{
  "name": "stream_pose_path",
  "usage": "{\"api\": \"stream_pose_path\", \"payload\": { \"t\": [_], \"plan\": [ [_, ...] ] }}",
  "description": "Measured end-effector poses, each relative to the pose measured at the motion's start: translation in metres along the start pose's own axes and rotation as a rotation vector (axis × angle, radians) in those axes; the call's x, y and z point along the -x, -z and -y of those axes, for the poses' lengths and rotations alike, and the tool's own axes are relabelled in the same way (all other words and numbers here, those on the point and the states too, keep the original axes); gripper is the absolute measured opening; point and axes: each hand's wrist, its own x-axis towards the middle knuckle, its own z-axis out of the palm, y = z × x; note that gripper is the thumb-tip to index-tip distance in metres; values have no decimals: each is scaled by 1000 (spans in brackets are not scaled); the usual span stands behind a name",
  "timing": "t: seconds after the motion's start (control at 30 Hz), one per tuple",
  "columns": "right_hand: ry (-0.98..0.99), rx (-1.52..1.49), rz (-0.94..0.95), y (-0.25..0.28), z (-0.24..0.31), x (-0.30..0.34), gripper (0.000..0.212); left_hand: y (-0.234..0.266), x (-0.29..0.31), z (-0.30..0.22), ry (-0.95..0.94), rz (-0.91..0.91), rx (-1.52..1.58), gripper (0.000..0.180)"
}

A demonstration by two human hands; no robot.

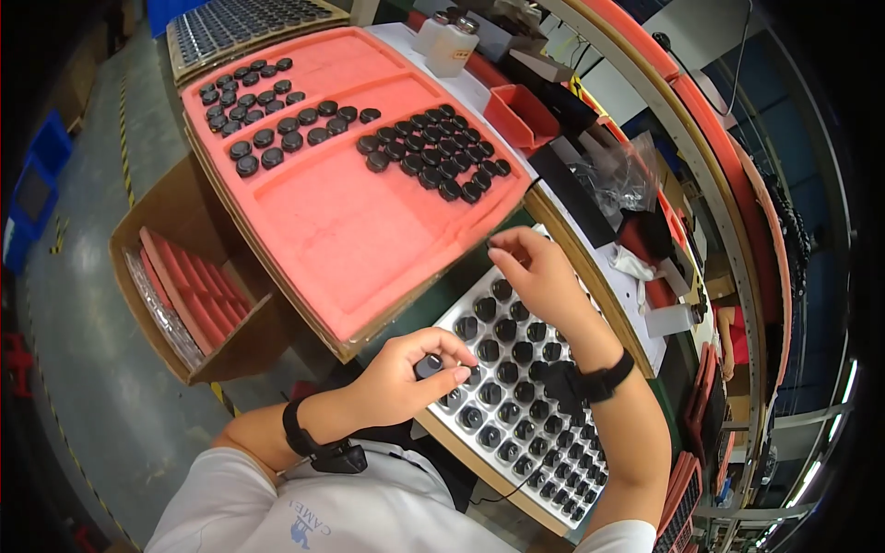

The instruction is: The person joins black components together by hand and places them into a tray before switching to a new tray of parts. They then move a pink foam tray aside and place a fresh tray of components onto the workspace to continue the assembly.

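My left hand (413, 370) is closed around a short black cylindrical part (429, 367), at the near left edge of a white compartment tray (441, 426). Rows of black, lens-like cylinders (507, 372) fill many of the tray's pockets. Over the tray's far end, my right hand (546, 281) is raised with thumb and forefinger pinched together; a small dark bit shows at the fingertips, too small to name. Beyond both hands lies a pink foam tray (318, 263) with recessed sections, carrying groups of black round parts (433, 147).
Left of the pink tray stands an open cardboard box (147, 217) with pink foam sheets (198, 286) inside. Along the bench at right are a pump bottle (452, 48), a red bin (521, 115) and a clear plastic bag (622, 175). Another tray of parts (244, 32) sits far left.
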Motion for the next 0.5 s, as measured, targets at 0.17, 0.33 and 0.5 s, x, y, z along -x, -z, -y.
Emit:
{"api": "stream_pose_path", "payload": {
  "t": [0.17, 0.33, 0.5],
  "plan": [
    [329, 511, -220, -5, 5, -74, 21, 32, 4, -1, 52, -59, 133, 12],
    [439, 720, -314, -15, -11, -109, 21, 45, 3, -4, 78, -75, 159, 11],
    [378, 608, -252, -12, 8, -81, 19, 45, 4, -5, 74, -48, 187, 12]
  ]
}}
